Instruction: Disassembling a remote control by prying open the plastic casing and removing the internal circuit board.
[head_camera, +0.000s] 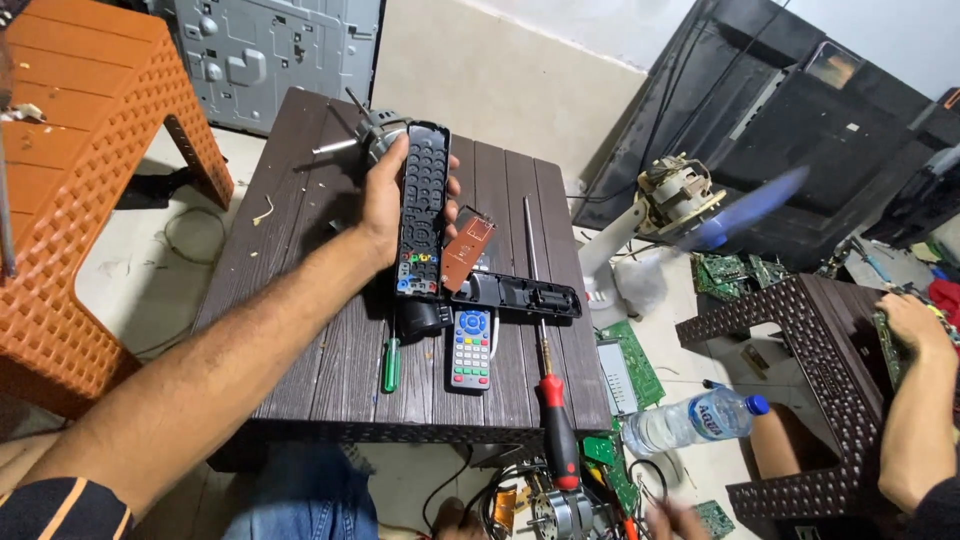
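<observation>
1. Your left hand (385, 195) is closed around a long black remote (423, 210), thumb on one edge and fingers wrapped behind the other, holding it upright with the buttons facing you above the dark slatted tabletop (320, 330).
2. Just to the right of that hand, a brown circuit board (467, 248) leans against the remote's lower edge.
3. Below the board, a black back cover (520, 296) lies flat on the tabletop, and below that rests a small grey remote (472, 348) with coloured buttons.
4. Under the wrist of that hand, a green-handled screwdriver (391, 362) lies on the tabletop.
5. Further right, a long screwdriver with a red handle (556, 415) runs along the slats, its handle hanging past the near edge.
6. Behind your fingers, a small motor with a metal shaft (368, 130) sits at the far end of the tabletop.
7. Your right hand (672, 518) is low at the frame's bottom, blurred among parts on the floor; I cannot tell how far open it is.
8. Well off to the right, another person's hand (915, 325) rests on a green board atop a dark stool (800, 320), with a water bottle (695, 418) on the floor nearby.
</observation>
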